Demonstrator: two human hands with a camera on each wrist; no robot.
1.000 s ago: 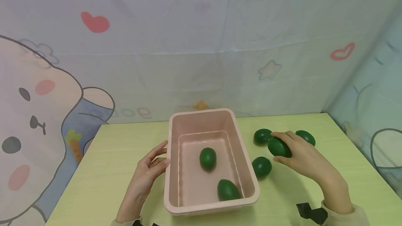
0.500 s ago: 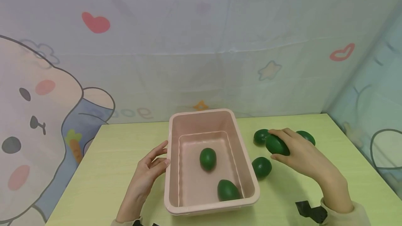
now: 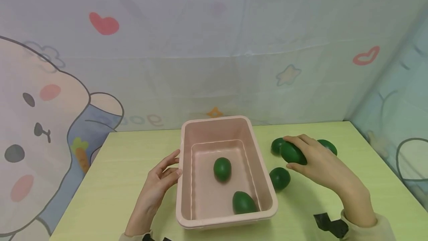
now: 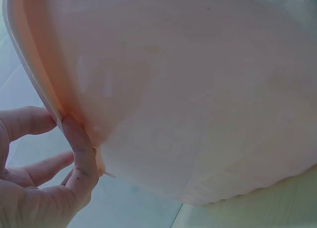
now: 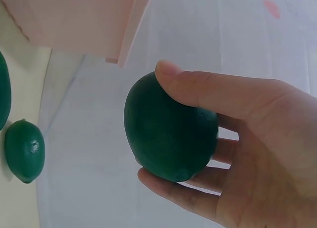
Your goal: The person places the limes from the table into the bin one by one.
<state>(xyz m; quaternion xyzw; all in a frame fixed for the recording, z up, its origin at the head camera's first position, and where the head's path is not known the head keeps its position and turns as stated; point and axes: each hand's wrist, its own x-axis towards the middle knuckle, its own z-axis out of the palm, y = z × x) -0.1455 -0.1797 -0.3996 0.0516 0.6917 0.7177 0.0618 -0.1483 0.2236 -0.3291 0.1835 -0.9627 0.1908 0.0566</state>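
Note:
My right hand (image 3: 319, 161) grips a green lime (image 3: 292, 153), thumb on one side and fingers curled round the other; the right wrist view shows the held lime (image 5: 168, 129) above the table. At its left edge my left hand (image 3: 157, 189) holds a pale pink plastic bin (image 3: 226, 219). In the left wrist view, the thumb and a finger of the left hand (image 4: 54, 163) meet at the bin's rim. Inside the bin lie two limes, one lime (image 3: 222, 169) near the middle and another lime (image 3: 244, 202) in the near right corner.
Just right of the bin rests a lime (image 3: 280, 178). Farther back is another lime (image 3: 276, 146), partly behind the held one. A third lime (image 3: 328, 146) lies beyond the right hand. The light green table (image 3: 133, 148) ends at a printed cloth backdrop (image 3: 200, 66).
My right hand has shifted slightly left with the lime, toward the bin. The left hand keeps its place at the bin's edge, and the other limes stay put.

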